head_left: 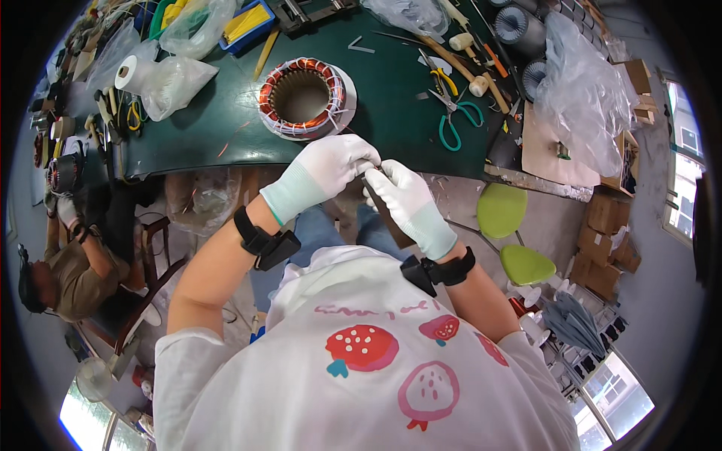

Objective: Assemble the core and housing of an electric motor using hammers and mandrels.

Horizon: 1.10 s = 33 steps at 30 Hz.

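Note:
My left hand (335, 163), in a white glove with a pale green cuff, is closed, its fingertips pinched close against those of the other hand. What they hold, if anything, is too small to make out. My right hand (408, 197), gloved the same way, is closed around a dark, flat strip (389, 216) that slants down toward my lap. Both hands are just off the front edge of the green table. Just beyond them stands a motor stator (335, 84), a ring with copper windings laced in white cord.
Teal-handled scissors (450, 119), yellow-handled pliers (444, 77) and mallets (478, 86) lie at the right. A blue bin (248, 28) of yellow strips and a bagged white spool (129, 74) stand left. Green chairs (502, 210) are at right; another person (83, 278) works at left.

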Tool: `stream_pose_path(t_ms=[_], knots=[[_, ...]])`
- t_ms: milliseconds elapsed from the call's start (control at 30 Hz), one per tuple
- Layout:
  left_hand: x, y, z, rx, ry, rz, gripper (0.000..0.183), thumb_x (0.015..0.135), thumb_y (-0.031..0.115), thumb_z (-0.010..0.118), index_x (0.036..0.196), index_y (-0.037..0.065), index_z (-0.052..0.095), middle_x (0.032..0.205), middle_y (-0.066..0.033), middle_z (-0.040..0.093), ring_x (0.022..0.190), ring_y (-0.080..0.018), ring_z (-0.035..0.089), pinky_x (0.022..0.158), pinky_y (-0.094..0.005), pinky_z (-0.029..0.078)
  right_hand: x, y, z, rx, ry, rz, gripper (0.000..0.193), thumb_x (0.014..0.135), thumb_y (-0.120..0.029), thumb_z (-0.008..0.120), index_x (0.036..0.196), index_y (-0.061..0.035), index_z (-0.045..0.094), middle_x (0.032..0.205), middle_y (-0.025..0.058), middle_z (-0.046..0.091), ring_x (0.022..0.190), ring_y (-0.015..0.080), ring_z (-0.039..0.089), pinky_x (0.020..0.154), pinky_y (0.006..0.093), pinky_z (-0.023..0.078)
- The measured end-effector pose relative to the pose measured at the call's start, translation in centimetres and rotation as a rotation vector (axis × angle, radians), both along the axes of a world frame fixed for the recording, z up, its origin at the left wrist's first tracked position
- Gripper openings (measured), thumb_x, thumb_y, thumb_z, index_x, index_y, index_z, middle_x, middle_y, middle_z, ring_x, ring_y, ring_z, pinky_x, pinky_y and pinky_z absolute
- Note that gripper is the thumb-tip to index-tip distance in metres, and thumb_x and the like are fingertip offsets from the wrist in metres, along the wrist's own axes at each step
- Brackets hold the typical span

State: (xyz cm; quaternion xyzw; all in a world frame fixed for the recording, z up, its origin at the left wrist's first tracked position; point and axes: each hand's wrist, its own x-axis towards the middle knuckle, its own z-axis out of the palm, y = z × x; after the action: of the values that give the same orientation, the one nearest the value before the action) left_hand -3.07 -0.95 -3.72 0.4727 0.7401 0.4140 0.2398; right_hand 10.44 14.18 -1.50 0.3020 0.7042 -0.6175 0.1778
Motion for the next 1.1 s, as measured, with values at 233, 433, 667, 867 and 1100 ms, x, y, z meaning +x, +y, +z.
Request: stream_pose_path(t_ms=[233,433,667,867,1100], knots=[[0.0,-0.6,-0.8,0.024,0.011,-0.052,0.01,0.092,0.01,0.067,0.101,0.006,0.071,0.097,-0.0086,0.071,0.094,-0.0299,0.068,0.083,-0.0392,0.055,2.0,0.9,1.2,0.55,0.412,0.301,0.03,0.097,-0.028,0.066,0.112,-0.0022,0.065,0.09,0.0173,0.064,0.084,0.0348,0.065,0.073,0.0426,0.052],[-0.3,-0.3,-1.2,-0.003,0.041,-0.049,0.015,0.095,0.021,0.066,0.099,0.008,0.073,0.095,-0.01,0.071,0.091,-0.0331,0.068,0.081,-0.0422,0.055,2.2,1.9,2.4,0.64,0.438,0.514,0.03,0.097,-0.031,0.064,0.103,-0.0009,0.061,0.096,0.0187,0.064,0.091,0.0391,0.064,0.078,0.0489,0.051],[-0.5,0.1,-0.5,0.002,0.065,-0.049,0.009,0.093,0.011,0.067,0.1,0.007,0.071,0.097,-0.0089,0.071,0.093,-0.0305,0.067,0.081,-0.0399,0.054,0.0,0.8,1.8,0.497,0.2,0.334,0.029,0.1,-0.029,0.062,0.105,-0.0004,0.064,0.096,0.0198,0.066,0.096,0.0395,0.065,0.079,0.0458,0.052],[-0.1,0.2,-0.7,-0.028,0.026,-0.055,0.015,0.096,0.019,0.064,0.1,0.007,0.072,0.098,-0.0096,0.071,0.096,-0.0313,0.068,0.084,-0.0414,0.054,1.3,1.9,2.3,0.234,0.111,0.247,0.029,0.104,-0.027,0.059,0.106,0.0003,0.066,0.092,0.018,0.069,0.086,0.0313,0.069,0.077,0.0387,0.052],[-0.4,0.1,-0.7,-0.013,0.018,-0.049,0.01,0.094,0.014,0.066,0.1,0.007,0.071,0.097,-0.0068,0.071,0.094,-0.0297,0.068,0.083,-0.0389,0.054,2.4,4.1,2.9,-0.564,-0.104,0.003,0.031,0.11,-0.03,0.052,0.112,-0.0017,0.065,0.093,0.0054,0.069,0.08,0.0145,0.064,0.073,0.028,0.052]])
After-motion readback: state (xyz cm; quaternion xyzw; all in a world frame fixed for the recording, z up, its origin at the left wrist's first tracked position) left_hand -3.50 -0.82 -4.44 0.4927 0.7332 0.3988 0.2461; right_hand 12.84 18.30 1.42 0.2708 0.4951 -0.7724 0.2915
